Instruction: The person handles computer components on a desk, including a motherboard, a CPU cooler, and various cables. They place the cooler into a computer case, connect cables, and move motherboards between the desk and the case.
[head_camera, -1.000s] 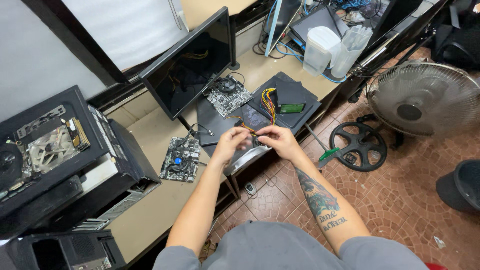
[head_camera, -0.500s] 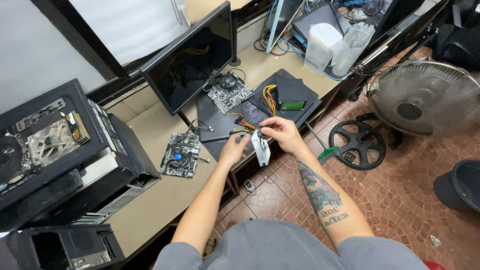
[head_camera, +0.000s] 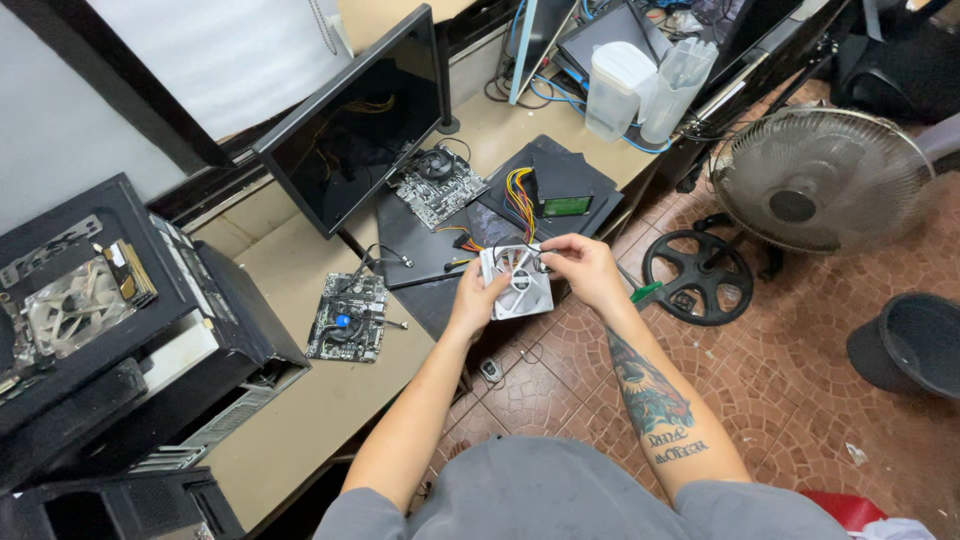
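While both hands work at the near table edge, left hand (head_camera: 478, 298) grips the white case fan (head_camera: 517, 282) from its left side, fingers closed on the frame. Right hand (head_camera: 583, 270) pinches its top right corner. Motherboard (head_camera: 348, 317) lies left, black monitor (head_camera: 358, 125) farther back.

hands: 2 (head_camera: 478, 300) (head_camera: 585, 268) | case fan (head_camera: 518, 280): 1 | circuit boards: 2 (head_camera: 348, 318) (head_camera: 436, 188) | monitor (head_camera: 360, 125): 1 | computer cases: 2 (head_camera: 110, 320) (head_camera: 120, 505) | standing fan (head_camera: 825, 180): 1 | plastic containers: 2 (head_camera: 615, 92) (head_camera: 678, 90)
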